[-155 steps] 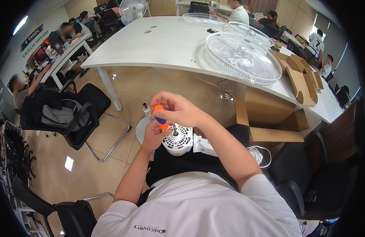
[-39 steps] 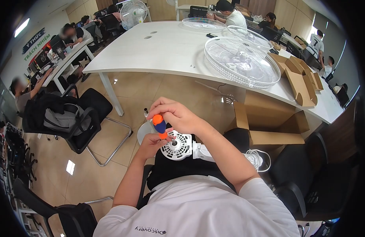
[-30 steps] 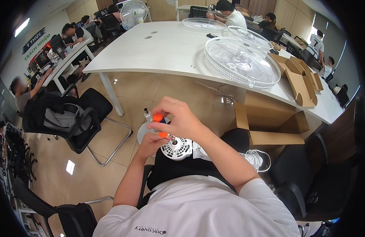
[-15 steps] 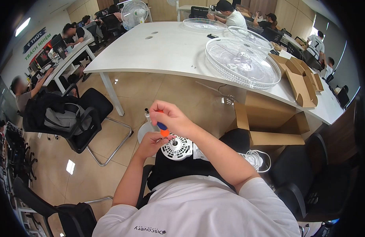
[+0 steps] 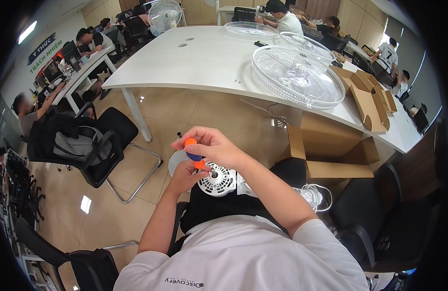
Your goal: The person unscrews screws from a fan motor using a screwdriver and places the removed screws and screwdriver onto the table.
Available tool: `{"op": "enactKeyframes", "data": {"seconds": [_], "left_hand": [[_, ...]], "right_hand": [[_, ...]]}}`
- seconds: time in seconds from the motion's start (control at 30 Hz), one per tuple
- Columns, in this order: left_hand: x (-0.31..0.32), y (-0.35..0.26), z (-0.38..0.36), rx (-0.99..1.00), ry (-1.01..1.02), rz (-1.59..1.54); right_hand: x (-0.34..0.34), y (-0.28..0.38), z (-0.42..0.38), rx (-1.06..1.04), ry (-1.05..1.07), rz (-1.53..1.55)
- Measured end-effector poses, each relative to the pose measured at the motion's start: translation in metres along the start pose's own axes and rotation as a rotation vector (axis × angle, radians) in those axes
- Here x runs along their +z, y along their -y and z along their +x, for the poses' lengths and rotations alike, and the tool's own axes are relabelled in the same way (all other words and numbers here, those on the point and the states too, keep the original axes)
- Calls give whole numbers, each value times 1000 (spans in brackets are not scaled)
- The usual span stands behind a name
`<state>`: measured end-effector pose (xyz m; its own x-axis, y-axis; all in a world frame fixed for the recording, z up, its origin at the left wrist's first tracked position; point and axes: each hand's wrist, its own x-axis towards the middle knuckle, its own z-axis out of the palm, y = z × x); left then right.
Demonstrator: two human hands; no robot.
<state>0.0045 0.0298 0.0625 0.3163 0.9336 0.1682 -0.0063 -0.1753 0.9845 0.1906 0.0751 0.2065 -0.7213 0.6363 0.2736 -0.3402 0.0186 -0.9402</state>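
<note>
A screwdriver [image 5: 194, 156] with an orange and blue handle leans over a white fan motor housing [image 5: 217, 183] on my lap. My right hand [image 5: 216, 147] grips the handle's upper part between thumb and fingers. Lower down, my left hand [image 5: 184, 177] is closed beside the handle's lower end, its fingertips at the housing's rim. Whatever those fingertips pinch is too small to make out. A metal shaft stands in the middle of the slotted housing. The screwdriver's tip is hard to see.
Clear fan grilles [image 5: 299, 77] lie on the white table [image 5: 185, 68] ahead. Open cardboard boxes [image 5: 331, 157] stand to the right, by a black chair [image 5: 379, 218]. Another chair [image 5: 110, 145] with a grey bag is at left. A white cable [image 5: 326, 199] coils by my right leg. Several people sit farther off.
My right hand has shifted its hold on the screwdriver, its fingers now straighter and the orange handle top showing. The handle leans a little more to the left. My left hand has barely moved.
</note>
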Motion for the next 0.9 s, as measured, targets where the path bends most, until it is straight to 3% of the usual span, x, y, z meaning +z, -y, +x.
{"op": "enactKeyframes", "data": {"seconds": [0.2,0.4,0.47,0.6,0.67,0.9], "left_hand": [[5,-18,0,93,75,-88],[-2,-2,-1,12,90,-98],[3,-11,-1,17,73,-75],[2,-12,2,4,66,-18],[1,-3,4,42,72,-32],[5,-15,-1,84,73,-48]], "right_hand": [[-3,-2,5,73,-21,-123],[0,-27,11,-55,-125,-58],[0,-27,11,-239,-111,-206],[-10,-20,11,-245,-43,-147],[-7,1,5,19,-35,-238],[-9,-5,5,77,-24,-93]]}}
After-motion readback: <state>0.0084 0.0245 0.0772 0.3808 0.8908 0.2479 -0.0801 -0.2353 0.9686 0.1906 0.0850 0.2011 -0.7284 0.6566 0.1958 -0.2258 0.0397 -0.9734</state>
